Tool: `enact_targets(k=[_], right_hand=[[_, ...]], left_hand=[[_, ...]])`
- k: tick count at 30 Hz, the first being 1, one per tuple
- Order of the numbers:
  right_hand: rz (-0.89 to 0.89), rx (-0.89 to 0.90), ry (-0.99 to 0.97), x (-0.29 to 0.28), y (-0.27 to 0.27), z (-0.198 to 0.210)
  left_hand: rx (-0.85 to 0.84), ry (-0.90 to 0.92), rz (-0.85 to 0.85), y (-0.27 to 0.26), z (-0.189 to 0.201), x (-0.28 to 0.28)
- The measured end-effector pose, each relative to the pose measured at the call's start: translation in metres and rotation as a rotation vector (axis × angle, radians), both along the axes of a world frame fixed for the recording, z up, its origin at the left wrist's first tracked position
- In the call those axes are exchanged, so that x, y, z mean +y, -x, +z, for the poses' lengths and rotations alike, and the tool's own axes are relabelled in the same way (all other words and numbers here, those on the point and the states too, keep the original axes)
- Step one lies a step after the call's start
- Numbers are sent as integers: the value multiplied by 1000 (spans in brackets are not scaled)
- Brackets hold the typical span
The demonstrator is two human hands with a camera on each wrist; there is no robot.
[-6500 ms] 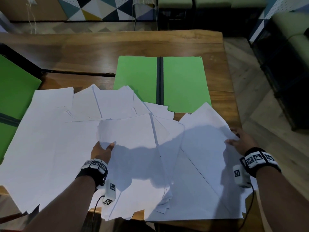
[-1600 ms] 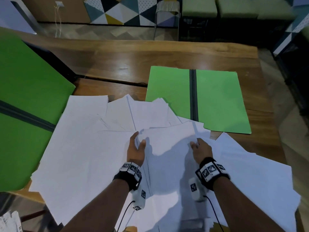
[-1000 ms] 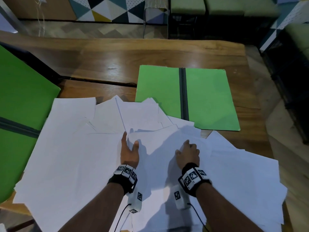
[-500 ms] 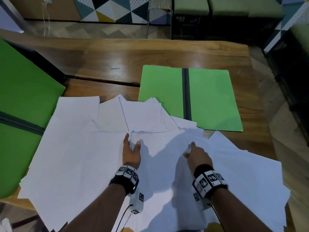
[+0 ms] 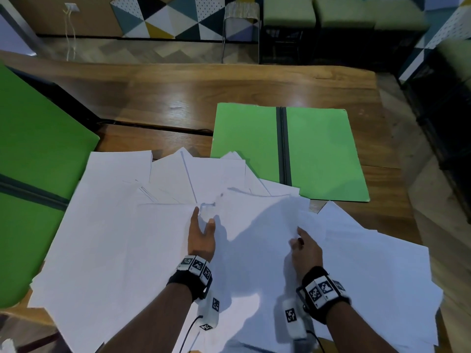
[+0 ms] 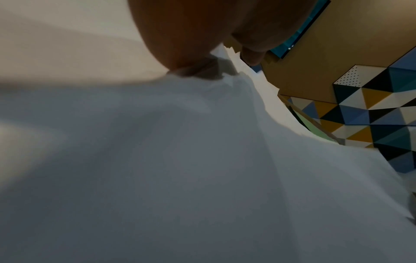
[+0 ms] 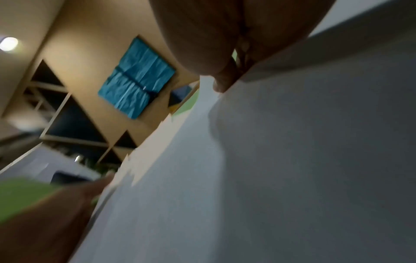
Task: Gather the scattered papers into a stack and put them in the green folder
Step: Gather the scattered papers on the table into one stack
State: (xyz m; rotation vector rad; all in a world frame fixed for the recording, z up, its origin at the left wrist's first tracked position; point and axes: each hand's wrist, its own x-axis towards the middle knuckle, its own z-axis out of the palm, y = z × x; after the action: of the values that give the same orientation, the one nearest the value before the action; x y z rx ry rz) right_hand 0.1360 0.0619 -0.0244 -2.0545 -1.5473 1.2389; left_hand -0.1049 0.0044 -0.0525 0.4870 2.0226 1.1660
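since half a second ago the right hand (image 5: 304, 248) is seen drawn a little to the right along the sheet, while the left hand (image 5: 201, 235) is kept at the same corner; the papers (image 5: 122, 238) are otherwise as they were.

going left to right: a second green folder (image 5: 38, 159) lies at the tabletop's left edge, partly under the sheets. the papers are spread in a loose fan over the near half of the wooden tabletop (image 5: 178, 98), some overhanging its near edge. the left hand is laid low over them, thumb and forefinger parted around a raised corner; whether that corner is pinched cannot be told, as it is blurred. the right hand lies knuckles-up on the sheets, fingers curled at a paper edge, and its grip cannot be told either. the open green folder (image 5: 318, 154) lies flat beyond, its near left corner covered by sheets.

the step in hand is judged to be gathering. it is best done by sliding outer sheets inward under flat palms, so that nothing is creased or pushed off the near edge, and edges are squared before lifting.
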Motion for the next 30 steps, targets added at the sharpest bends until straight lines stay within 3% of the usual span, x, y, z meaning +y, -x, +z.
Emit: enact_targets(k=[3,8,12,17,22,26,30], right_hand=[[80,-22,-31,-8,7,-7],[15,-24,-29,-20,17,-13],[160,-120,-15,-15,20,-14],[193,-167,-1,13,20,-2],[336,-312,124,13,34,13],[357,-197,227,-4,41,19],[418,-262,210,-6,37,15]], left_hand=[[-26,-2,-12,1,-3,1],[-40,-8,-48,1,1,5],[79,0,-107,3,0,7],[73,-14,-79,6,4,16],[127,-36,-109,8,0,19],[121,-37,-90,6,7,27],[205,-33,-152,10,5,29]])
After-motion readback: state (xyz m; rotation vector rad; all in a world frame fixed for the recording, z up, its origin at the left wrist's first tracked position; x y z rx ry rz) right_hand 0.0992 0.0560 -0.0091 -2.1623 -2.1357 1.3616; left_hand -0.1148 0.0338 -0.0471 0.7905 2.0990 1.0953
